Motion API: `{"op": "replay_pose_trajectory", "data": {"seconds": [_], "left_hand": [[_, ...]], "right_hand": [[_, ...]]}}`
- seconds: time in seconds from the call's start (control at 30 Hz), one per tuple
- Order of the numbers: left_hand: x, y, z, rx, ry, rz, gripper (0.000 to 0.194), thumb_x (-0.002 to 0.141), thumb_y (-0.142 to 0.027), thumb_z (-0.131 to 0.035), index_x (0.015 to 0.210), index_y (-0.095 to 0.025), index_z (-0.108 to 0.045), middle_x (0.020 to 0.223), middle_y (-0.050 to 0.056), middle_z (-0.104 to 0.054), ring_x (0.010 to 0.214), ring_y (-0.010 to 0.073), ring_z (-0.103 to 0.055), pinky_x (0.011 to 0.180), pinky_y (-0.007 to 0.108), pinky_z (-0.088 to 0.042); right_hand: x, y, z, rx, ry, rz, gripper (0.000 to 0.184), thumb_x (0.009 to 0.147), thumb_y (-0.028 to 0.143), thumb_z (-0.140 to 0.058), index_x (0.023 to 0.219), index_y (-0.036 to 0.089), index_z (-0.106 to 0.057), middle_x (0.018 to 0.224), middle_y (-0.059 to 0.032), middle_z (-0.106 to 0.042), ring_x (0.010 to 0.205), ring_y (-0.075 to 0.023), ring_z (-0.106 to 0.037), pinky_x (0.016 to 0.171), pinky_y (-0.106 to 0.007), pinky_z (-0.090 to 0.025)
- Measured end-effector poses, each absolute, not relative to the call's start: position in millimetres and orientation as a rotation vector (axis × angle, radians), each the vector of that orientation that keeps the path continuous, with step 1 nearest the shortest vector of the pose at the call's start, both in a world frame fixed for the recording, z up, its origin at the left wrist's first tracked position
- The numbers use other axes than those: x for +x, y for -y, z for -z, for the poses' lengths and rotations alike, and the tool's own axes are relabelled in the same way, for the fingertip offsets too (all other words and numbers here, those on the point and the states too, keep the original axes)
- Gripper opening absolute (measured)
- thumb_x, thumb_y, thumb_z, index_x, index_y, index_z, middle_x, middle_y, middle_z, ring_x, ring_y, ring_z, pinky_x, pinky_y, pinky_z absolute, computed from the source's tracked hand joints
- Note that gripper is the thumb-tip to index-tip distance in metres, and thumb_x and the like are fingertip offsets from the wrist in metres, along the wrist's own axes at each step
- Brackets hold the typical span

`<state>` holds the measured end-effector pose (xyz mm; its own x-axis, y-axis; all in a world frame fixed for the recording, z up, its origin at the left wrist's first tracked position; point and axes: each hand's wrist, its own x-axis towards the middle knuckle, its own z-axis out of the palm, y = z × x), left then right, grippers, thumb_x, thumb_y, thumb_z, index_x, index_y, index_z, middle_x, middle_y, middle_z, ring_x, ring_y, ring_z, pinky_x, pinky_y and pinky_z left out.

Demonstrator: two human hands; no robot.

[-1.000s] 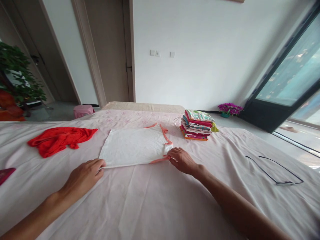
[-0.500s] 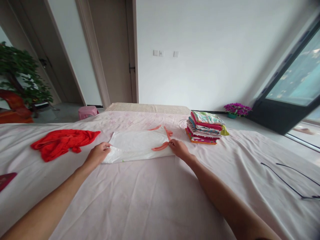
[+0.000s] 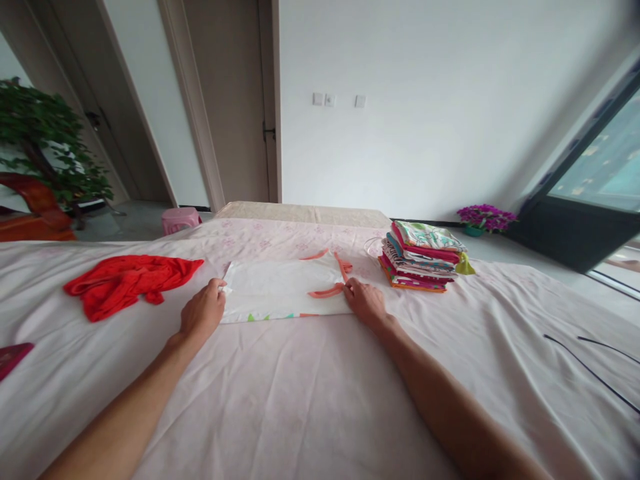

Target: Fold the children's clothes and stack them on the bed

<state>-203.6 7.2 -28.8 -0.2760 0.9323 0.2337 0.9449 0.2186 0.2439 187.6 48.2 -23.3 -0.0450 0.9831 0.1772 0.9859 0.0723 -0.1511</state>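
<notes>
Garment of white cloth (image 3: 270, 287), with coral trim (image 3: 327, 291), lies flat between both hands, on the pale sheet (image 3: 290, 400). It looks light, thin and soft, so I judge it will bend easily and crease, but not break. The left hand (image 3: 203, 310) has its grip closed on the left edge; the right hand (image 3: 367, 303) has its grip closed at the trim on the right. Holding both ends near the fold seems good, because the middle may sag. Red cloth (image 3: 130, 280) lies crumpled to the left; a folded stack (image 3: 423, 257) stands far right.
</notes>
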Motion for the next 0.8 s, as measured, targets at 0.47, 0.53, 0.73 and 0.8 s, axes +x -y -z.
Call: {"op": "replay_pose_trajectory", "data": {"seconds": [0.47,0.53,0.73,0.8], "left_hand": [[-206.0,7.5,28.0,-1.877,2.416,0.41,0.035,0.095,-0.031,-0.036,0.126,-0.025,-0.05,0.118,0.009,-0.07,0.093,0.0246,-0.069,0.067,0.03,-0.044],[-206.1,8.5,28.3,-1.873,2.413,0.397,0.035,0.095,-0.03,-0.035,0.126,-0.024,-0.05,0.119,0.009,-0.069,0.093,0.0247,-0.069,0.066,0.03,-0.044],[-206.2,10.9,27.7,-1.906,2.386,0.444,0.032,0.095,-0.029,-0.037,0.122,-0.024,-0.053,0.119,0.009,-0.068,0.095,0.0247,-0.069,0.066,0.03,-0.045],[-206.2,11.3,27.1,-1.911,2.376,0.469,0.031,0.094,-0.03,-0.038,0.121,-0.024,-0.054,0.118,0.008,-0.068,0.095,0.0245,-0.069,0.065,0.03,-0.045]], "right_hand": [[194.7,-39.0,14.2,-2.003,2.102,-0.038,0.039,0.097,0.053,-0.04,0.096,0.027,-0.068,0.093,-0.0048,-0.074,0.087,-0.0222,-0.067,0.07,-0.028,-0.037],[195.4,-37.7,14.2,-2.005,2.113,-0.022,0.038,0.097,0.053,-0.04,0.095,0.027,-0.068,0.092,-0.0047,-0.074,0.086,-0.0222,-0.067,0.07,-0.028,-0.036],[196.8,-36.3,12.2,-1.984,2.099,-0.066,0.035,0.096,0.05,-0.043,0.094,0.026,-0.068,0.091,-0.0034,-0.074,0.084,-0.0209,-0.067,0.065,-0.027,-0.033],[198.3,-35.8,10.8,-1.973,2.107,-0.093,0.034,0.096,0.049,-0.045,0.093,0.026,-0.069,0.091,-0.0029,-0.074,0.085,-0.02,-0.066,0.063,-0.026,-0.032]]}}
